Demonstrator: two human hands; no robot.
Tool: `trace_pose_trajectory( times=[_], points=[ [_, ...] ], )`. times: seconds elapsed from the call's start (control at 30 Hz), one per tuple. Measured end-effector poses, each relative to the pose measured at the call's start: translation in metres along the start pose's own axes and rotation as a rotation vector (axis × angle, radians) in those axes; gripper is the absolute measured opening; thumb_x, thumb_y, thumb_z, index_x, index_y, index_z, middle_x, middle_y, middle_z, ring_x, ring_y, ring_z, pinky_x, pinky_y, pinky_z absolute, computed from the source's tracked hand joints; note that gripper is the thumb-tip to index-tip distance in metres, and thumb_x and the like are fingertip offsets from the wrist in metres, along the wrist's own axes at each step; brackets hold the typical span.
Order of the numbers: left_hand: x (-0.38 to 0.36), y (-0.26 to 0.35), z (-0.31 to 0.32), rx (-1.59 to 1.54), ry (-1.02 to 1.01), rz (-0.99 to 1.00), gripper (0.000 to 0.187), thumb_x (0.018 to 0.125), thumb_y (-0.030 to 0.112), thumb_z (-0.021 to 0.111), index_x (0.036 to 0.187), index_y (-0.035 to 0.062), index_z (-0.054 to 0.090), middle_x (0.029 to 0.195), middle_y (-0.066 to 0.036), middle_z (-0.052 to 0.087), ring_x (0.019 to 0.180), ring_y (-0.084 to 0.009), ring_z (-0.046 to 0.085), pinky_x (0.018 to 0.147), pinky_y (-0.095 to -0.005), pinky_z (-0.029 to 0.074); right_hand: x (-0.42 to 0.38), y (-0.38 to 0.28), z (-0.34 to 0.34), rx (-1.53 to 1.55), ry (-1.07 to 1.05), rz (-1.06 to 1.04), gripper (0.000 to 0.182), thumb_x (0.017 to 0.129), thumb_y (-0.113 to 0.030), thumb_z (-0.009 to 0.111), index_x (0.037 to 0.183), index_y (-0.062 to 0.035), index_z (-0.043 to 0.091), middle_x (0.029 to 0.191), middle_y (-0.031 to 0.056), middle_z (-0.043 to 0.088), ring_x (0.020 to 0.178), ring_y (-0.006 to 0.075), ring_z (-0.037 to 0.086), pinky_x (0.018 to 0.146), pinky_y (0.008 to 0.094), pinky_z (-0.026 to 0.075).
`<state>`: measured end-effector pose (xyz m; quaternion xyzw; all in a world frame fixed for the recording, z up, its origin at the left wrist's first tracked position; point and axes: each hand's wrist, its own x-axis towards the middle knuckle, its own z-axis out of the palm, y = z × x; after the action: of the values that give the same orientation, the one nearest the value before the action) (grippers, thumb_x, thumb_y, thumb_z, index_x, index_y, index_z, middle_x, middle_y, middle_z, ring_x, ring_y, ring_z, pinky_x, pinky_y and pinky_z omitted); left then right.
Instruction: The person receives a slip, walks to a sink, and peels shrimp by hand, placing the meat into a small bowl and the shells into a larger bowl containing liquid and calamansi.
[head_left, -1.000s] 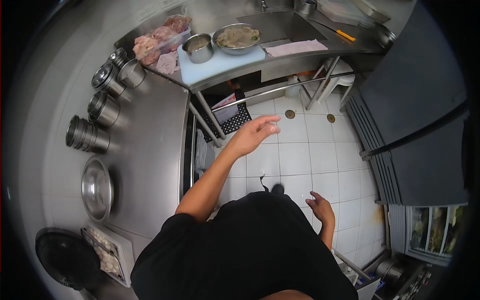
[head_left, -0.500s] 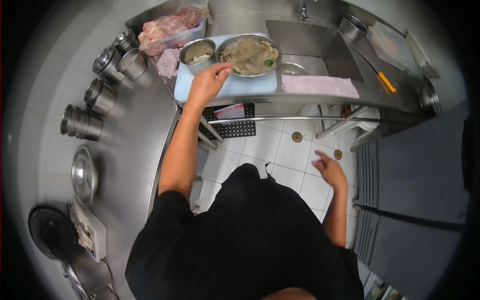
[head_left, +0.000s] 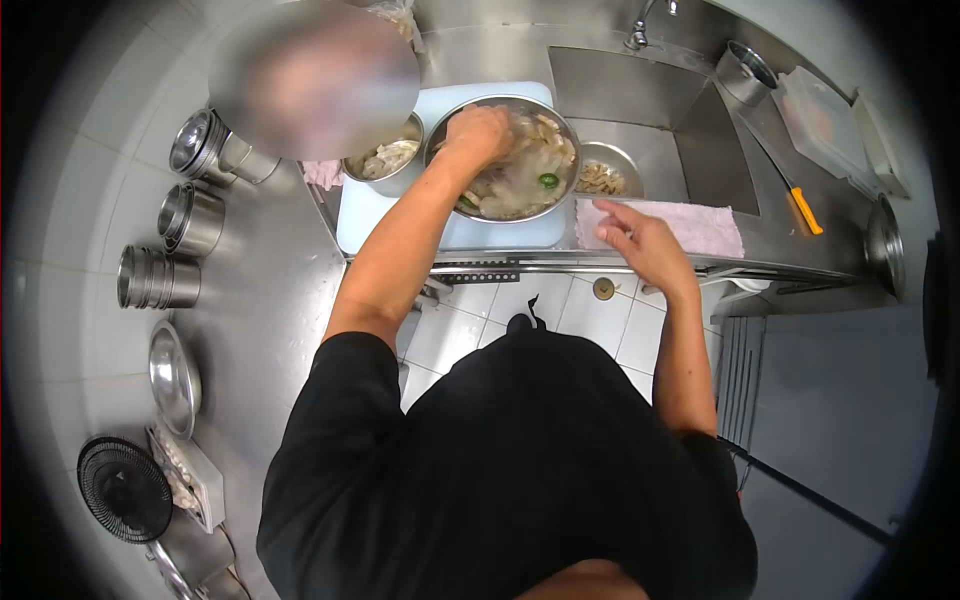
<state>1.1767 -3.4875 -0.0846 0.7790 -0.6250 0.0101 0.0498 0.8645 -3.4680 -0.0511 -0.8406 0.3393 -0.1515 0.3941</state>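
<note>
My left hand point(head_left: 478, 138) reaches into a large metal bowl point(head_left: 512, 217) of cloudy water and greyish pieces that look like raw shrimp point(head_left: 540, 150). Its fingertips are hidden among them. A small green item point(head_left: 547, 181) lies in the same bowl. Left of it, a smaller metal bowl point(head_left: 402, 182) holds pale peeled pieces point(head_left: 388, 158). Both bowls stand on a pale blue cutting board point(head_left: 520, 238). My right hand point(head_left: 645, 243) hovers with fingers apart and nothing in them, overlapping a pink cloth point(head_left: 700, 228) at the counter's front edge.
In the sink point(head_left: 690, 150) sits a metal bowl point(head_left: 625, 163) with brownish scraps. A knife with an orange handle point(head_left: 805, 210) lies to the right, near a metal pot point(head_left: 745, 75) and a clear plastic container point(head_left: 825, 125). Stacked metal containers point(head_left: 160, 277) line the left counter. A blurred patch covers the upper left.
My left hand has moved forward and right, into the large bowl. The right hand has risen from over the floor to the cloth. The view has shifted closer to the counter.
</note>
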Motion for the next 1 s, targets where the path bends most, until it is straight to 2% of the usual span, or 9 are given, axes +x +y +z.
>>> trace_pose_trajectory(
  times=[0.13, 0.23, 0.33, 0.4, 0.43, 0.5, 0.67, 0.87, 1.0],
  points=[
    [-0.008, -0.001, -0.022, -0.098, -0.092, -0.108, 0.038, 0.084, 0.029, 0.061, 0.117, 0.0111, 0.065, 0.098, -0.013, 0.071, 0.092, -0.0294, 0.067, 0.082, -0.0437, 0.051, 0.064, -0.005, -0.006, -0.013, 0.024, -0.155, 0.042, 0.09, -0.031, 0.063, 0.125, -0.0075, 0.061, 0.101, 0.0203, 0.068, 0.09, 0.0361, 0.065, 0.082, 0.0403, 0.049],
    [-0.03, -0.016, -0.038, -0.59, 0.007, -0.219, 0.029, 0.085, 0.022, 0.062, 0.11, 0.0081, 0.067, 0.098, -0.015, 0.07, 0.088, -0.0307, 0.068, 0.081, -0.0406, 0.053, 0.112, -0.019, -0.006, -0.013, 0.053, -0.274, 0.043, 0.09, -0.032, 0.064, 0.125, -0.007, 0.061, 0.104, 0.0194, 0.068, 0.092, 0.0342, 0.065, 0.083, 0.0397, 0.05],
    [-0.041, -0.018, -0.044, -1.19, 0.067, -0.309, 0.027, 0.09, 0.011, 0.064, 0.116, 0.0034, 0.061, 0.093, -0.006, 0.069, 0.081, -0.0159, 0.066, 0.072, -0.0271, 0.052, 0.158, -0.021, 0.012, -0.08, 0.09, -0.413, 0.045, 0.089, -0.031, 0.067, 0.127, -0.0076, 0.06, 0.103, 0.0159, 0.069, 0.093, 0.0262, 0.067, 0.084, 0.0355, 0.05],
    [-0.052, -0.006, -0.046, -1.489, 0.164, -0.368, 0.028, 0.094, 0.006, 0.06, 0.12, 0.0006, 0.056, 0.098, -0.003, 0.067, 0.085, -0.0098, 0.064, 0.07, -0.02, 0.051, 0.179, -0.018, 0.03, 0.065, 0.001, -0.398, 0.044, 0.09, -0.034, 0.065, 0.123, -0.0058, 0.062, 0.104, 0.0179, 0.069, 0.095, 0.0322, 0.066, 0.084, 0.039, 0.05],
    [-0.056, 0.002, -0.046, -1.564, 0.232, -0.373, 0.029, 0.093, 0.007, 0.061, 0.122, 0.0009, 0.055, 0.1, -0.004, 0.066, 0.087, -0.0105, 0.064, 0.072, -0.0211, 0.051, 0.187, -0.024, 0.033, 0.138, -0.04, -0.401, 0.045, 0.09, -0.036, 0.063, 0.122, -0.005, 0.062, 0.105, 0.0189, 0.069, 0.096, 0.0351, 0.065, 0.085, 0.0407, 0.05],
    [-0.067, 0.017, -0.044, -1.699, 0.378, -0.387, 0.033, 0.093, 0.009, 0.062, 0.124, 0.0015, 0.053, 0.104, -0.005, 0.065, 0.089, -0.012, 0.064, 0.075, -0.0232, 0.053, 0.195, -0.027, 0.033, 0.222, -0.144, -0.414, 0.041, 0.09, -0.034, 0.065, 0.118, -0.0045, 0.064, 0.101, 0.0161, 0.069, 0.092, 0.0288, 0.066, 0.082, 0.0364, 0.05],
    [-0.081, 0.046, -0.042, -1.599, 0.455, -0.523, 0.035, 0.093, 0.021, 0.066, 0.122, 0.0045, 0.054, 0.103, -0.005, 0.065, 0.089, -0.0124, 0.063, 0.077, -0.0256, 0.052, 0.203, -0.019, 0.032, 0.341, -0.306, -0.41, 0.031, 0.09, -0.026, 0.066, 0.111, -0.0037, 0.065, 0.094, 0.0093, 0.07, 0.083, 0.0163, 0.064, 0.077, 0.0311, 0.05],
    [-0.072, 0.064, -0.045, -1.53, 0.484, -0.662, 0.026, 0.093, 0.026, 0.065, 0.108, 0.0055, 0.059, 0.075, 0.001, 0.058, 0.063, -0.0094, 0.054, 0.059, -0.0241, 0.044, 0.197, -0.008, 0.023, 0.243, -0.253, -0.696, 0.025, 0.091, -0.023, 0.066, 0.104, -0.0022, 0.063, 0.085, 0.0146, 0.066, 0.075, 0.0243, 0.062, 0.07, 0.0347, 0.049],
    [-0.075, 0.06, -0.055, -1.617, 0.319, -0.721, 0.016, 0.095, 0.021, 0.06, 0.102, 0.0062, 0.06, 0.067, 0.004, 0.051, 0.055, -0.0093, 0.048, 0.052, -0.0234, 0.04, 0.198, -0.005, 0.015, 0.155, -0.371, -0.773, 0.024, 0.089, -0.022, 0.066, 0.1, -0.0011, 0.061, 0.082, 0.017, 0.063, 0.074, 0.0274, 0.061, 0.07, 0.0367, 0.048]
  ],
)
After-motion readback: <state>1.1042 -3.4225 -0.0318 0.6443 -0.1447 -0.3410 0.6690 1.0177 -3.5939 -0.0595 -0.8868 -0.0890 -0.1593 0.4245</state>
